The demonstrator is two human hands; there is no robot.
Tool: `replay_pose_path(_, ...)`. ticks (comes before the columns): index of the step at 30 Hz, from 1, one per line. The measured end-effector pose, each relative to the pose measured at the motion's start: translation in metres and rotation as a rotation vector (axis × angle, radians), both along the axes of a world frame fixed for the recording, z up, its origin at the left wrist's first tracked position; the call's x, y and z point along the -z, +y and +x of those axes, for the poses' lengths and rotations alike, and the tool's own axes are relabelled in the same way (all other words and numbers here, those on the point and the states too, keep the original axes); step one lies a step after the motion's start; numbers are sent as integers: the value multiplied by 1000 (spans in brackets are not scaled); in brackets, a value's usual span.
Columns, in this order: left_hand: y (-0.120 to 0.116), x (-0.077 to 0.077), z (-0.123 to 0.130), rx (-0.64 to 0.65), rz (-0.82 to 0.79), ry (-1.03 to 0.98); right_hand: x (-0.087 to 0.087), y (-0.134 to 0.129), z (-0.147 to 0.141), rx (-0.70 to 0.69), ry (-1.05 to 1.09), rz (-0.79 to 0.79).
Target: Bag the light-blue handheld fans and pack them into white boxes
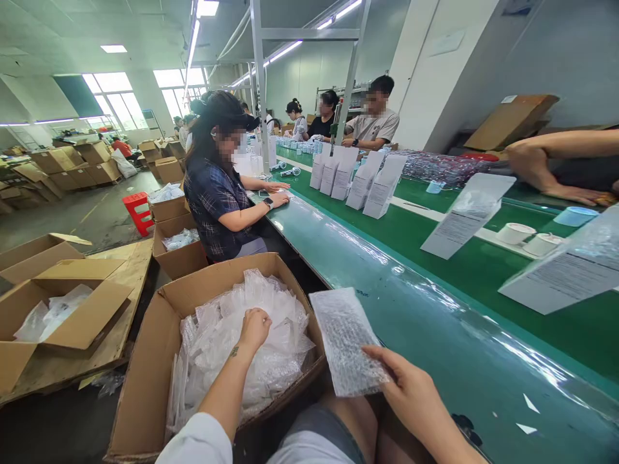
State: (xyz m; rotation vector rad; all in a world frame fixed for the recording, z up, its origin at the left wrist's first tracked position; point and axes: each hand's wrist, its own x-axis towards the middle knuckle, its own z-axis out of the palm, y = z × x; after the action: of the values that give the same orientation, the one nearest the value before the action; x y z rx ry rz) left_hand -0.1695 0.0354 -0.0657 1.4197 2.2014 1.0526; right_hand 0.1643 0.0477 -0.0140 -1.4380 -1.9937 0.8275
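A flat, clear bubble-wrap bag (345,338) is pinched by its lower right edge in my right hand (411,386), over my lap beside the bench edge. My left hand (255,327) is over the open cardboard box (138,374), its fingers curled together against a heap of similar bubble-wrap bags (217,348). Whether a bag is caught in those fingers is hidden by the hand itself. The box stands at my left, close against the bench.
A green conveyor belt (411,225) runs beyond the glossy bench top (358,251), carrying upright white boxes (384,187) with open flaps. A co-worker (222,180) sits ahead on the left. Another person's arm (556,154) reaches in from the right. White paper scraps (527,428) lie on the bench.
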Motion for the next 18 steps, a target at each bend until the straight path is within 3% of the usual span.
replay_pose_path(4, -9, -10, -4, -76, 108, -57, -3, -5, -4, -30, 3, -146)
replay_pose_path(8, -27, -42, 8, -49, 313, -79, 1, -7, -13, -14, 86, -249)
replay_pose_path(10, -36, -58, 20, 107, 493, -13, 5, -10, -24, -55, 162, -272)
replay_pose_path(12, -43, -70, 34, 382, 631, 138, 6, -13, -36, -106, 251, -302)
replay_pose_path(15, -52, -79, 56, 755, 614, 380, -1, -18, -48, -253, 473, -404)
replay_pose_path(18, -60, -78, 72, 913, 506, 421, -11, -19, -51, -446, 756, -628)
